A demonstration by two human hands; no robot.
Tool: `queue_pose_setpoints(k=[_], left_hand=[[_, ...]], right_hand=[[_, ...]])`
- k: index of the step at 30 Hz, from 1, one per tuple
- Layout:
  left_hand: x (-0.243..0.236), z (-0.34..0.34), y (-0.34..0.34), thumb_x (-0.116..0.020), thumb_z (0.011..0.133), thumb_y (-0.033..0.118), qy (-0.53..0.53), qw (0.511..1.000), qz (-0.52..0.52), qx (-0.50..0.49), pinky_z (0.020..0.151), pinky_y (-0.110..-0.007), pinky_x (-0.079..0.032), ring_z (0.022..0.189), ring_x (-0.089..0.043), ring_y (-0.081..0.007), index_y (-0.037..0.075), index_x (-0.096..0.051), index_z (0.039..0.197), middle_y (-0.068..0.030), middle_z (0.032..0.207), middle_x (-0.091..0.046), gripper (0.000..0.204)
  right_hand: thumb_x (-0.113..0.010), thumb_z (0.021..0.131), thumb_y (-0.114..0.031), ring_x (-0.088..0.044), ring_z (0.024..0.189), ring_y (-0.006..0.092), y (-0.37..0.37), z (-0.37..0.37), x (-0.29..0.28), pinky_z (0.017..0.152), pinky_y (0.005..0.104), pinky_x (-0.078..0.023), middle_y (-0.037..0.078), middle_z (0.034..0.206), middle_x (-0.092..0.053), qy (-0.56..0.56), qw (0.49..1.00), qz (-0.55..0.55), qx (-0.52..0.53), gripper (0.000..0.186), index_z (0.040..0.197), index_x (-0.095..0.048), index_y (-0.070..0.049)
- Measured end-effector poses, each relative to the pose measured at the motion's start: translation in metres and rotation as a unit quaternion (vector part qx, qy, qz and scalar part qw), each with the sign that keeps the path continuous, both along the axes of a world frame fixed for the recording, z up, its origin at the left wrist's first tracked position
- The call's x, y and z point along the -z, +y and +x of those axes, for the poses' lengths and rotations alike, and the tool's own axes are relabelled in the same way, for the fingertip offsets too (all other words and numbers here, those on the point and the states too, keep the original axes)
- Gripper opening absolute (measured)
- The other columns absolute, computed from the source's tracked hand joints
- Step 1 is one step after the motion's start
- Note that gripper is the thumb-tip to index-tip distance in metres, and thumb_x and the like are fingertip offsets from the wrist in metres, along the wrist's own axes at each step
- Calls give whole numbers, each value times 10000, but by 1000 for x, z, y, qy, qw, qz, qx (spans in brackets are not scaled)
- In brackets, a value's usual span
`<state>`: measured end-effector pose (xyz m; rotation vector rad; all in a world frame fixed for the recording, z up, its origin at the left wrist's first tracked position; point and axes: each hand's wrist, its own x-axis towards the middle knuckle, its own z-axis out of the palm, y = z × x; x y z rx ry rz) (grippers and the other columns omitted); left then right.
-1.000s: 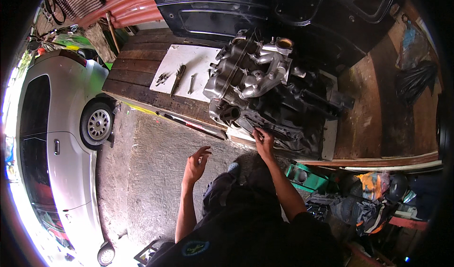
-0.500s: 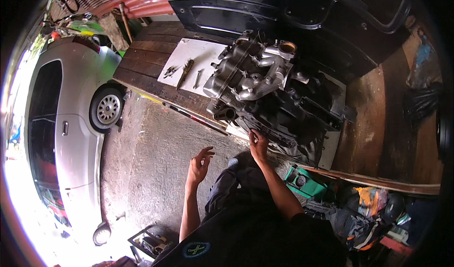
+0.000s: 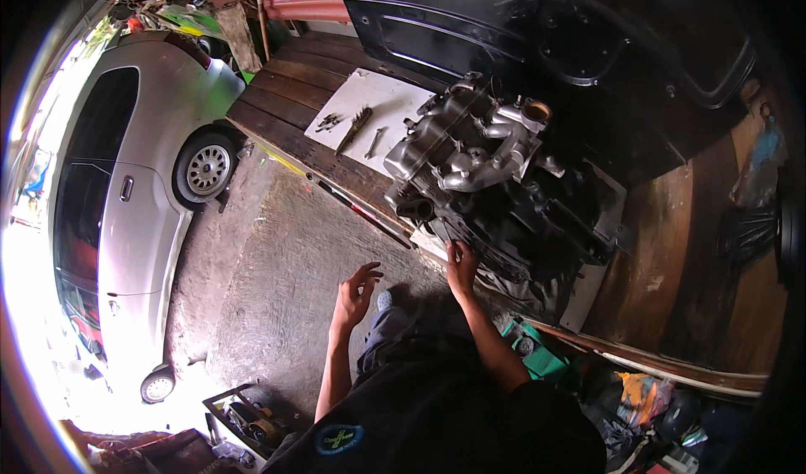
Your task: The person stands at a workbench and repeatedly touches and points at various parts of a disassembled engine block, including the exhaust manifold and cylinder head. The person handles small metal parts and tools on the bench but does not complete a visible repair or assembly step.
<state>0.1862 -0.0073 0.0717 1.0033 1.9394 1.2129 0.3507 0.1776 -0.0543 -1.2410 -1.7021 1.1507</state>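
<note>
Engine now farther right in view, left hand spread, right hand, grip unclear

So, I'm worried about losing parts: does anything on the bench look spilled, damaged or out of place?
Nothing clearly stands out. The small loose parts lie clustered on the white board, as does a wrench, beside the engine. Fine damage is too small to tell.

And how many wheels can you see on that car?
2: the upper wheel is near the wooden planks; the lower wheel is toward the picture's bottom. Others may be hidden.
</note>
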Motion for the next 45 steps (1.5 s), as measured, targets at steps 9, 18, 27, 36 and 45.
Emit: queue_pose_setpoints(k=[9, 18, 27, 36, 45], left_hand=[[-2, -42, 18, -492, 930, 82, 52, 998, 0, 47, 796, -377, -527, 923, -685, -268, 66, -564, 1252, -143, 1037, -698, 330], [6, -55, 41, -506, 929, 83, 42, 995, 9, 95, 787, -375, -520, 955, -685, -281, 61, -569, 1235, -163, 1025, -697, 314], [13, -81, 36, -506, 936, 65, 62, 993, -10, 96, 817, -381, -538, 955, -686, -272, 80, -529, 1294, -157, 1014, -702, 359], [18, -94, 30, -526, 925, 102, 81, 991, 21, 104, 689, -346, -508, 870, -697, -290, 82, -509, 1304, -164, 998, -701, 380], [13, -85, 31, -518, 914, 75, 67, 991, 37, 107, 682, -343, -515, 890, -699, -269, 89, -522, 1289, -167, 1006, -699, 375]], right_hand=[[-645, 879, -178, -662, 785, 275, -4, 5, -26, 736, 367, -508, 162, 810, -677, -95, 994, 11, 60, 187, 982, -683, -28], [-598, 846, -139, -651, 742, 379, 11, -10, -136, 660, 449, -522, 184, 815, -671, -393, 895, 205, -37, 129, 865, -681, -42], [-588, 866, -89, -628, 814, 382, -19, 1, -143, 711, 454, -503, 187, 881, -645, -286, 942, 170, -34, 120, 958, -627, -23], [-586, 937, -157, -671, 696, 301, -31, -6, -13, 605, 382, -513, 159, 787, -675, -175, 973, 149, -17, 151, 1042, -580, -49], [-575, 953, -170, -699, 722, 260, -15, -26, 5, 568, 358, -498, 123, 825, -706, -135, 989, 66, -6, 123, 1022, -535, -77]])
